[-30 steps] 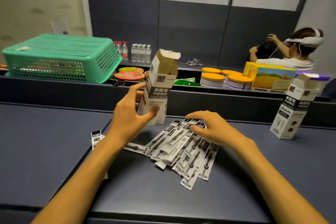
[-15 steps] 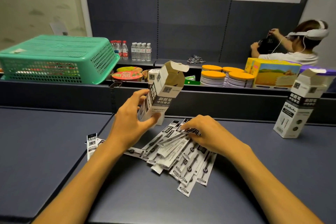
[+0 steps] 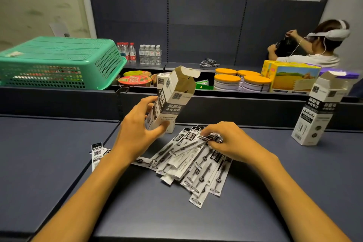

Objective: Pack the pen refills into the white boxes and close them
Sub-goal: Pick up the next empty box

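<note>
My left hand (image 3: 137, 133) grips a white box (image 3: 172, 100) near its bottom, tilted to the right with its top flaps open. A second white box (image 3: 164, 84) stands upright just behind it, mostly hidden. Several packaged pen refills (image 3: 196, 165) lie in a loose pile on the grey table (image 3: 49, 163). My right hand (image 3: 229, 141) rests on the far end of the pile and pinches a few refill packets. Another white box (image 3: 320, 112) stands open at the right. Two refill packets (image 3: 97, 153) lie left of my left forearm.
A green basket (image 3: 59, 63) lies upside down on the ledge at the back left. Water bottles (image 3: 150, 54), noodle cups (image 3: 135, 80), orange-lidded tubs (image 3: 227, 81) and a yellow carton (image 3: 292, 78) fill the shelf behind. A person with a headset (image 3: 314, 45) works at the back right.
My left hand has tipped the white box from upright over to the right. My right hand has curled its fingers around some refill packets at the top of the pile.
</note>
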{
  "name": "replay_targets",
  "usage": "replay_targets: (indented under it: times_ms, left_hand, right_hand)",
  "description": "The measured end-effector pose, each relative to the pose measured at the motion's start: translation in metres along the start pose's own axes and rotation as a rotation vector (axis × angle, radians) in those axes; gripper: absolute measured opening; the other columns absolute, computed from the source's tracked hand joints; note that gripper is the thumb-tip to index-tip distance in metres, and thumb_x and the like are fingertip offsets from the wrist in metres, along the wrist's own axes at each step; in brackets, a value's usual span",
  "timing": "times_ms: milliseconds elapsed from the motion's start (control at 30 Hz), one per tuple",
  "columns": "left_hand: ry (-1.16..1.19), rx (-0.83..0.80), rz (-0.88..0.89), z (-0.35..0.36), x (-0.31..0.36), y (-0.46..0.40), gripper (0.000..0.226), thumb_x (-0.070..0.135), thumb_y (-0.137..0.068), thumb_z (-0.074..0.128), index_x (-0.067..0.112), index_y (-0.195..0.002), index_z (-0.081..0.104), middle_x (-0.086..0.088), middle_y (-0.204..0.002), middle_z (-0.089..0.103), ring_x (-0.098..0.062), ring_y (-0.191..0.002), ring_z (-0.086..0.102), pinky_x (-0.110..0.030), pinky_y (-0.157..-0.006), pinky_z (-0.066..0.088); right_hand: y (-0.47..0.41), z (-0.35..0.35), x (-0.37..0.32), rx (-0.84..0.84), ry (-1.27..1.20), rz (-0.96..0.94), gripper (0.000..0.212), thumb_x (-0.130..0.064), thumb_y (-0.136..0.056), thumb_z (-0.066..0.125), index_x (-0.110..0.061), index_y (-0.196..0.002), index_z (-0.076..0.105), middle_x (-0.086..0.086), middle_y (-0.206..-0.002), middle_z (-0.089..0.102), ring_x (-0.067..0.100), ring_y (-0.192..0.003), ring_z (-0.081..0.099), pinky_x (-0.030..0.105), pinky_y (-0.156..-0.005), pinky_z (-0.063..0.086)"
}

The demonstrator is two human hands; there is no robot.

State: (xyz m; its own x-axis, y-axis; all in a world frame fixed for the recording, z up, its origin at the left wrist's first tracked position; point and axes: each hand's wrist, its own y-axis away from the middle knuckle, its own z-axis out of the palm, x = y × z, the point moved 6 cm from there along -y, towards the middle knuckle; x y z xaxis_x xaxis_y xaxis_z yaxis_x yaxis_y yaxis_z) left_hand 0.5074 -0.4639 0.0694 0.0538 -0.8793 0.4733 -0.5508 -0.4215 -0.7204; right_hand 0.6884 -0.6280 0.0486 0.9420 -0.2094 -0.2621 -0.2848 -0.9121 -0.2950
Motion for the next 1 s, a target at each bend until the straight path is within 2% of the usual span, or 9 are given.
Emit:
replay_targets:
  times_ms: [100,233,367,433,567,700,867,1000]
  left_hand:
    - [-0.005,-0.004,0.003,0.0,-0.001,0.001,0.068,0.037,-0.077,0.077,0.035,-0.134,0.039,0.007,-0.121,0.06,-0.007,-0.106,0.056,-0.011,-0.079,0.044]
    - [-0.007,0.007,0.006,-0.001,-0.002,0.002,0.067,0.037,-0.077,0.076,0.034,-0.134,0.04,0.006,-0.12,0.061,-0.008,-0.105,0.057,-0.013,-0.078,0.046]
    - [-0.016,0.009,0.007,-0.001,-0.003,0.003,0.068,0.037,-0.077,0.076,0.033,-0.134,0.04,0.005,-0.12,0.061,-0.008,-0.105,0.057,-0.016,-0.081,0.047]
    - [-0.017,0.012,0.008,-0.001,-0.003,0.002,0.068,0.037,-0.077,0.077,0.033,-0.134,0.04,0.005,-0.12,0.061,-0.008,-0.105,0.057,-0.017,-0.082,0.047]
    - [-0.021,0.019,0.018,-0.002,-0.002,0.002,0.067,0.038,-0.077,0.076,0.033,-0.134,0.04,0.004,-0.119,0.061,-0.009,-0.105,0.058,-0.025,-0.083,0.052]
    - [-0.027,0.026,0.019,-0.003,-0.003,0.003,0.068,0.037,-0.077,0.077,0.032,-0.134,0.041,0.004,-0.118,0.062,-0.011,-0.104,0.058,-0.028,-0.083,0.053]
    - [-0.03,0.018,0.018,-0.002,-0.004,0.003,0.067,0.038,-0.077,0.076,0.033,-0.134,0.04,0.004,-0.119,0.061,-0.011,-0.105,0.058,-0.029,-0.084,0.054]
    - [-0.023,0.023,0.016,-0.003,-0.004,0.003,0.068,0.038,-0.077,0.076,0.035,-0.134,0.039,0.006,-0.119,0.061,-0.009,-0.105,0.058,-0.025,-0.082,0.052]
  right_hand:
    - [0.0,0.003,0.004,-0.04,0.005,0.054,0.042,-0.021,-0.089,0.064,-0.038,-0.127,0.059,-0.007,-0.126,0.06,0.012,-0.119,0.05,0.033,-0.099,0.045]
    - [-0.004,0.012,-0.001,-0.095,0.07,0.05,0.055,-0.011,-0.09,0.056,-0.033,-0.14,0.051,-0.004,-0.136,0.058,0.015,-0.122,0.051,0.033,-0.098,0.047]
    - [-0.011,0.019,-0.002,-0.128,0.116,0.008,0.06,-0.008,-0.09,0.051,-0.036,-0.143,0.046,-0.008,-0.144,0.05,0.014,-0.135,0.039,0.035,-0.113,0.031]
    - [-0.012,0.02,-0.004,-0.124,0.152,-0.017,0.055,-0.009,-0.091,0.051,-0.034,-0.139,0.051,-0.009,-0.138,0.055,0.013,-0.131,0.041,0.032,-0.112,0.028]
    - [-0.013,0.015,-0.005,-0.07,0.195,-0.055,0.04,-0.014,-0.091,0.054,-0.031,-0.127,0.062,-0.011,-0.117,0.064,0.013,-0.112,0.049,0.03,-0.103,0.033]
    - [-0.011,0.012,0.001,-0.075,0.177,-0.03,0.028,-0.023,-0.092,0.058,-0.031,-0.118,0.066,-0.012,-0.113,0.062,0.009,-0.109,0.048,0.027,-0.102,0.031]
    - [-0.01,0.014,0.008,-0.092,0.105,0.03,0.035,-0.023,-0.088,0.058,-0.037,-0.119,0.059,-0.014,-0.11,0.065,0.01,-0.106,0.05,0.031,-0.104,0.036]
    - [-0.008,0.006,0.009,-0.059,0.079,0.041,0.033,-0.026,-0.091,0.061,-0.036,-0.122,0.059,-0.017,-0.108,0.064,0.006,-0.103,0.046,0.025,-0.098,0.031]
